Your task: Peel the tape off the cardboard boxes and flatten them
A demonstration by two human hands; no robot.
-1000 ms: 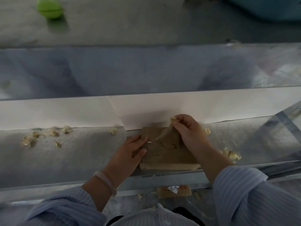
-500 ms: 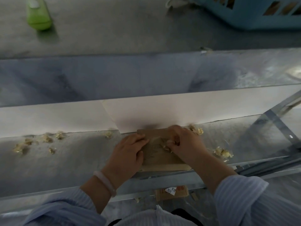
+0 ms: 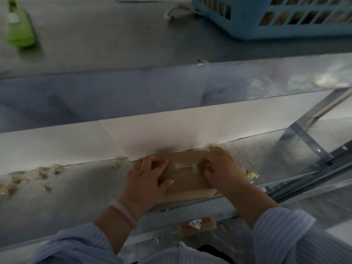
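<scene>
A small brown cardboard box [image 3: 187, 180] lies flat on the metal work surface [image 3: 80, 189], against a white strip of board. A pale strip of tape [image 3: 183, 166] runs across its top between my two hands. My left hand [image 3: 147, 179] presses on the box's left end, fingers curled over the torn corrugated edge. At the tape's right end, the fingertips of my right hand [image 3: 222, 168] pinch the tape. Both sleeves are light blue with stripes, and a pale bracelet sits on my left wrist.
Crumpled bits of peeled tape [image 3: 41, 173] litter the surface at the left, and more lie right of the box [image 3: 251, 174]. A blue slatted basket [image 3: 276, 18] stands far right, a green bottle [image 3: 19, 27] far left. Another labelled cardboard piece [image 3: 197, 224] lies below the table edge.
My right hand came down from lifting a tape flap and now pinches tape low at the box's right end. My left hand slid up onto the box. The view tilted upward.
</scene>
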